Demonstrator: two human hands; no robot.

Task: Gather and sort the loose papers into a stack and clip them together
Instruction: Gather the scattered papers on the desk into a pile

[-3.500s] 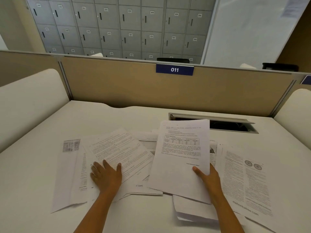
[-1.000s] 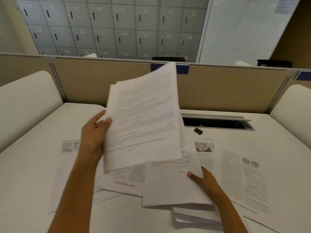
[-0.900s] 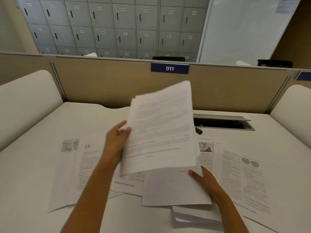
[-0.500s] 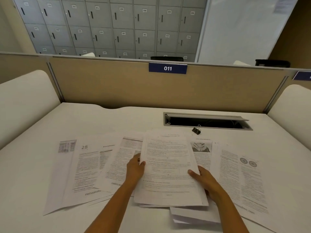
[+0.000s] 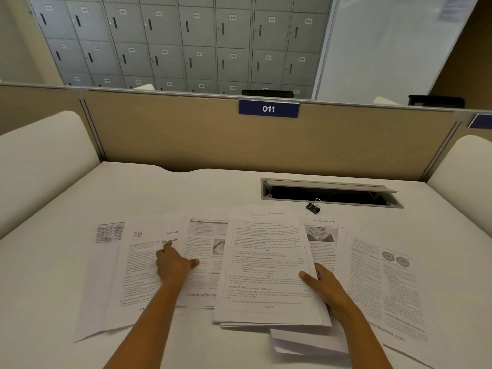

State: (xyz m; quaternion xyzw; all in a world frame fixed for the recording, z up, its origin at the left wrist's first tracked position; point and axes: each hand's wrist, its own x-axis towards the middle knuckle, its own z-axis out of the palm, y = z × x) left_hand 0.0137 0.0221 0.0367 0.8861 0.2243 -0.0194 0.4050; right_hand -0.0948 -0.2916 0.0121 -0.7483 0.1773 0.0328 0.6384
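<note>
White paper fills our grip: our right hand pinches the stack at its right edge, thumb on top, fingers hidden beneath. Our left hand rests loosely on the sheet numbered 28, holding nothing. Loose sheets lie around it on the desk. A black binder clip sits just before the open cable slot, whose inside is too dark to read.

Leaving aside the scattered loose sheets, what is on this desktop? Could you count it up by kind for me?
hands: 2, the left hand and the right hand
gathered paper stack: 1
black binder clip: 1
Total: 4
</note>
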